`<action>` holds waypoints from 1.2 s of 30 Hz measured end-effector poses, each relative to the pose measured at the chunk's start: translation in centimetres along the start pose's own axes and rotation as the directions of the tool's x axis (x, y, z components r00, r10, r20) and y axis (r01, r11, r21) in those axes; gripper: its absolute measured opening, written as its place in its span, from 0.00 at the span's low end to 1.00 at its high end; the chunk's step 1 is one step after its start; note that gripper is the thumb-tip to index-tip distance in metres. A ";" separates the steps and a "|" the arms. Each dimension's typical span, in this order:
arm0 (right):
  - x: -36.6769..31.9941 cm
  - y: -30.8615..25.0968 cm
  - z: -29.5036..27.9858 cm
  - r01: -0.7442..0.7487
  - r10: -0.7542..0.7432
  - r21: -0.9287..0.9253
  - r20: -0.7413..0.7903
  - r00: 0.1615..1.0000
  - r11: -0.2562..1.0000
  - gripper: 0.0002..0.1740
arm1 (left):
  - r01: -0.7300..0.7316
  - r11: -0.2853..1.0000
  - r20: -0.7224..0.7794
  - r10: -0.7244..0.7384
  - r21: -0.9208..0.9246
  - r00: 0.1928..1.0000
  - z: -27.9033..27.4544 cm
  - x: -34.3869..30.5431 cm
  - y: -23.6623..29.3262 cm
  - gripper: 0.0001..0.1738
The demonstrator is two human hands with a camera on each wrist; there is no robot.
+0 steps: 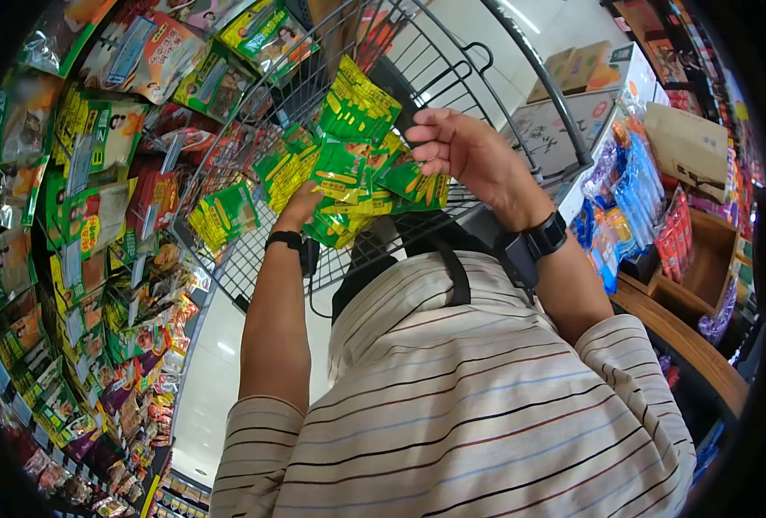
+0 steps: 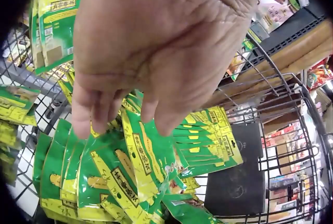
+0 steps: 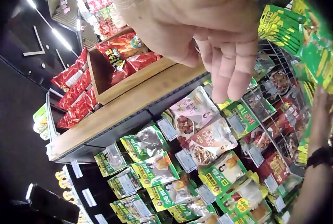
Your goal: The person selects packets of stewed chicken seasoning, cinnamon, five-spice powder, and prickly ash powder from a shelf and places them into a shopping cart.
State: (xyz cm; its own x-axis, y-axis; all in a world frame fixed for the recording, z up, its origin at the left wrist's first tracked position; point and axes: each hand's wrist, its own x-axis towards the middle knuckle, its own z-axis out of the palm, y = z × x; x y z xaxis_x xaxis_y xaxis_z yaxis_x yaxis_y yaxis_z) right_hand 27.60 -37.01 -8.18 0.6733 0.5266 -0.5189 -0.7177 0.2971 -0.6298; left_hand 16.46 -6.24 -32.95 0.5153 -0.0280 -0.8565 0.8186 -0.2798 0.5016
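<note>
In the head view, my left hand [image 1: 299,207] holds a green and yellow packet [image 1: 341,166] by its edge, above similar packets heaped in a wire shopping cart [image 1: 236,268]. In the left wrist view, the fingers of my left hand [image 2: 156,47] point down at the green packets [image 2: 106,167], and their grip is partly hidden. My right hand [image 1: 469,155] is raised to the right of the heap, fingers loosely bent, holding nothing. The right wrist view shows my right hand [image 3: 208,21] with relaxed fingers, in front of hanging bags.
Racks of hanging snack bags [image 1: 98,216] line the left side. Cardboard boxes [image 1: 564,129], blue bags [image 1: 637,194] and a wooden display bin [image 1: 702,268] stand on the right. A dark flat panel [image 2: 234,169] is at the cart's side.
</note>
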 end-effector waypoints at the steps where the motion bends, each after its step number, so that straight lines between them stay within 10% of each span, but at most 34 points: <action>1: 0.1 0.0 -0.2 -0.005 0.005 0.002 -0.003 1.000 1.000 0.15 | 0.004 1.000 -0.020 -0.004 -0.024 1.000 0.0 0.1 0.1 0.35; 12: -0.3 0.7 0.1 -0.027 0.026 -0.039 -0.006 1.000 0.999 0.14 | -0.028 0.916 0.039 0.047 -0.401 0.998 0.2 -1.2 0.6 0.33; 15: -0.7 1.4 1.4 0.013 -0.042 -0.384 -0.067 0.997 0.923 0.16 | -0.200 0.870 -0.014 0.217 -0.451 0.976 0.4 -3.2 2.5 0.35; 23: 0.7 7.1 1.5 0.427 -0.189 -0.902 0.409 0.893 0.064 0.45 | -0.448 0.681 -0.083 0.497 -0.579 0.864 1.2 -17.3 9.4 0.29; 27: 0.2 7.3 4.3 0.472 -0.135 -0.881 0.464 0.876 0.030 0.47 | -0.480 0.503 -0.131 0.580 -0.719 0.804 1.2 -23.6 9.8 0.28; 32: -0.1 7.3 7.8 0.490 -0.363 -0.855 0.408 0.838 0.170 0.14 | -0.589 0.426 -0.211 0.657 -0.687 0.723 0.5 -28.7 10.1 0.27; 36: -0.4 5.2 10.2 0.389 -0.184 -0.755 0.345 0.920 0.527 0.12 | -0.772 0.614 -0.506 0.619 -0.164 0.601 -2.2 -30.8 8.7 0.25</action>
State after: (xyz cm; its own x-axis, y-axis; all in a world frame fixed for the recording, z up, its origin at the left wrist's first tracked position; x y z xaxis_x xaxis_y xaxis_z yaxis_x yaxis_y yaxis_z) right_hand 21.79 -27.56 -5.39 0.6908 0.7046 -0.1622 0.0172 -0.2403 -0.9706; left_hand 8.26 -5.74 -1.93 0.9447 0.2953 -0.1424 0.1469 0.0071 0.9891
